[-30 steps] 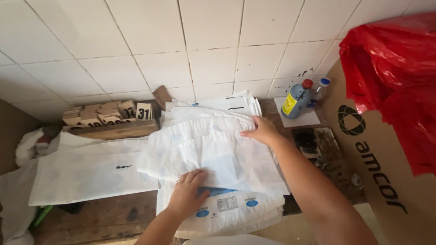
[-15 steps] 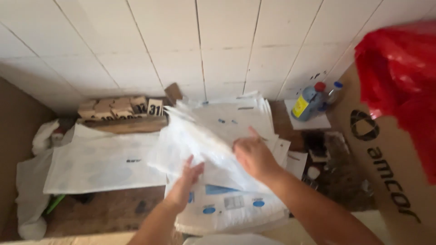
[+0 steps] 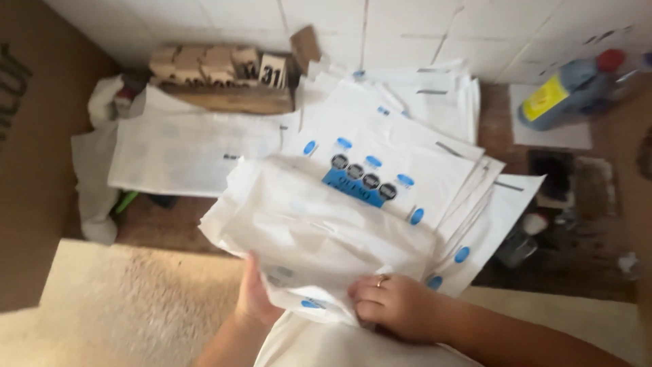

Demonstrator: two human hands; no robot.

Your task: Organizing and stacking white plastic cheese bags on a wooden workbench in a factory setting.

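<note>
Both hands grasp a crumpled white plastic bag (image 3: pixel 305 231): the left hand (image 3: pixel 257 299) pinches its near edge from below while the right hand (image 3: pixel 397 306) presses it flat, lifting it off the stack of white printed bags (image 3: pixel 414 170) just beyond them.

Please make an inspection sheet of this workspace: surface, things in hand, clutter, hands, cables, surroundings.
Surface: dark wooden bench, mostly covered.
Things in hand: crumpled white bag lifted off a fanned stack of white printed bags.
Clutter: flat white sheets, small wooden blocks, blue bottle with red cap, white rag.
Hands: left hand under the bag's edge; right hand, with a ring, gripping it.
Cables: nothing seen.
Surroundings: white tiled wall, cardboard at left.
</note>
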